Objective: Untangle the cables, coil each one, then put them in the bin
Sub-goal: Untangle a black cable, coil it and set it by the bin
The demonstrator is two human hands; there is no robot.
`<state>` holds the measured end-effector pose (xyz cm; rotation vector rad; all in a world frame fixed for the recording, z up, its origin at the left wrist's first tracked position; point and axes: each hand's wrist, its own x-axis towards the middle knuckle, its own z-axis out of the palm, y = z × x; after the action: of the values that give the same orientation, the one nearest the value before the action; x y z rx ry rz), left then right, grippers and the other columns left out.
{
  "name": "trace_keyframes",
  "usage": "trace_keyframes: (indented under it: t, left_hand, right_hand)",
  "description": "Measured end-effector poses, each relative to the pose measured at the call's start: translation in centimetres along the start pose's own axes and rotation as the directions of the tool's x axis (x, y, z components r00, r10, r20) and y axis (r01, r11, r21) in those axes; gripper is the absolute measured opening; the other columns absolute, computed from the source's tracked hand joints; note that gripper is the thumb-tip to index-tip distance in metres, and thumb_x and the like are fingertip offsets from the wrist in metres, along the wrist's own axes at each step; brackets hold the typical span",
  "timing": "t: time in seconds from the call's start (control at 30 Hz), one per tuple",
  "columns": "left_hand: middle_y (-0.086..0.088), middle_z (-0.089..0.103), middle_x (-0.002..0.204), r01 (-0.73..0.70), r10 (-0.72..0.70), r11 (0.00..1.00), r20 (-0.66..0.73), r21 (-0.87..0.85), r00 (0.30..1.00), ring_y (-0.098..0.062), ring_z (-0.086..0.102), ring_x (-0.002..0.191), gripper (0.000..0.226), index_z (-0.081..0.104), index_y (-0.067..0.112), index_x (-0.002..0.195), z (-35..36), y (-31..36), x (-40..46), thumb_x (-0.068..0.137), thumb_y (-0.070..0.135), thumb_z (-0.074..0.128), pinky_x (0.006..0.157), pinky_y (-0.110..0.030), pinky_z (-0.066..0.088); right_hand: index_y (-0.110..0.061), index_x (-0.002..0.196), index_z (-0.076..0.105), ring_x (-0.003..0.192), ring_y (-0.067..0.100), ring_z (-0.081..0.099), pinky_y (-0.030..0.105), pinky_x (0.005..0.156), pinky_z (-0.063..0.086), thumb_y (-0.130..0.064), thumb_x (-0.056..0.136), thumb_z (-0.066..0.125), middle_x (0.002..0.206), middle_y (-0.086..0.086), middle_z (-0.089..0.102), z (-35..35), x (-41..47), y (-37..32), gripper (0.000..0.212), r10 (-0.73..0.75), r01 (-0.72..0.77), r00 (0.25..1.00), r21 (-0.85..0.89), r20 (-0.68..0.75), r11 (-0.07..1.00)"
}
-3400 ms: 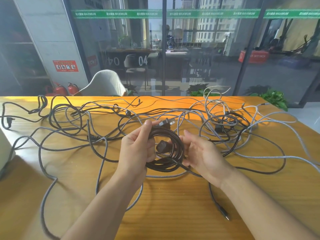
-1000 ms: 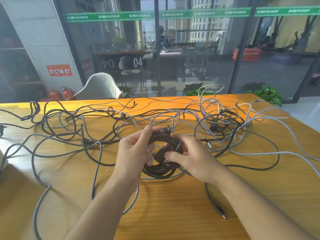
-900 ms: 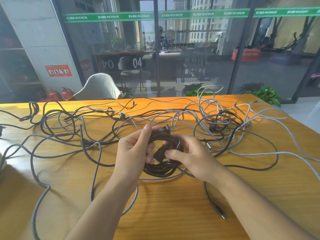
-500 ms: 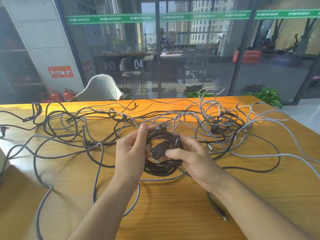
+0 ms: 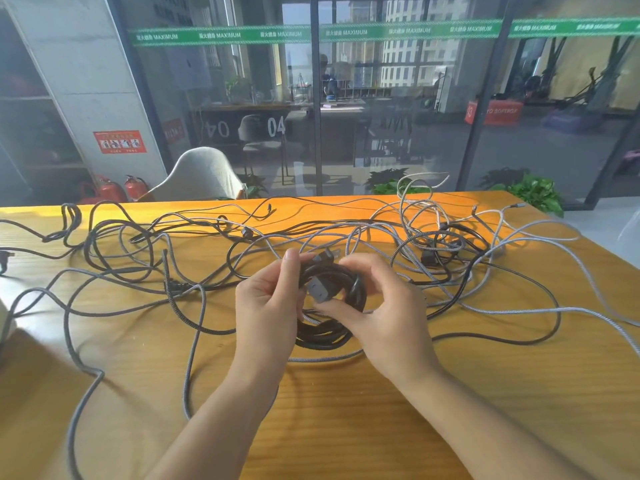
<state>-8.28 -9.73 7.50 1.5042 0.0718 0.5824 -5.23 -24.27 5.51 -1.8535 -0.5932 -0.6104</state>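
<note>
A coiled black power cable (image 5: 329, 336) hangs above the middle of the wooden table (image 5: 346, 410). My left hand (image 5: 268, 306) grips the coil's left side, thumb up by its two-pin plug (image 5: 327, 256). My right hand (image 5: 384, 306) curls over the coil's right side and pinches the dark connector block (image 5: 320, 289) at its centre. Loose grey braided cables (image 5: 519, 308) and black cables (image 5: 114, 251) lie tangled across the tabletop. No bin is clearly in view.
A second dark knot of black cable (image 5: 446, 242) sits at the back right. A white object (image 5: 5, 323) pokes in at the left edge. Behind the table stand a pale chair (image 5: 204, 176), glass walls and potted plants (image 5: 533, 195).
My right hand has moved from beside the coil onto it and has taken hold of the connector block. The left hand keeps its grip; the coil has risen slightly.
</note>
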Motion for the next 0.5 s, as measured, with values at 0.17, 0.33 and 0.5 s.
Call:
trace_keyframes:
  t: [0.17,0.33,0.5]
  left_hand:
    - [-0.003,0.045,0.056,0.004,-0.004,1.0,0.015,-0.017,1.0,-0.023,0.038,0.058,0.039,0.082,0.027,0.096,0.1,0.2,-0.1,0.108,0.041,0.048,0.062,-0.043,0.034]
    - [-0.005,0.041,0.057,0.0,-0.001,1.0,0.056,0.009,0.998,-0.019,0.038,0.058,0.041,0.082,0.029,0.098,0.0,0.4,-0.1,0.109,0.043,0.045,0.061,-0.041,0.036]
    - [-0.008,0.044,0.058,-0.001,0.002,1.0,0.071,-0.014,0.997,-0.023,0.041,0.058,0.04,0.082,0.029,0.095,0.2,0.3,-0.1,0.109,0.04,0.046,0.06,-0.038,0.039]
  right_hand:
    - [-0.018,0.12,0.073,0.1,0.01,0.07,0.03,0.079,0.059,-0.04,0.096,0.075,0.12,-0.007,0.072,0.0,0.3,0.7,0.033,-0.364,0.33,0.93,-0.337,-0.041,0.882]
    - [-0.018,0.12,0.07,0.106,0.006,0.063,0.037,0.091,0.052,-0.038,0.104,0.061,0.114,-0.011,0.072,0.2,0.3,0.2,0.026,-0.305,0.28,0.951,-0.267,-0.055,0.922]
    - [-0.022,0.113,0.067,0.097,0.023,0.069,0.046,0.086,0.055,-0.038,0.107,0.055,0.097,-0.005,0.073,-0.2,0.5,-0.4,0.021,0.085,-0.08,0.996,0.192,-0.018,0.978]
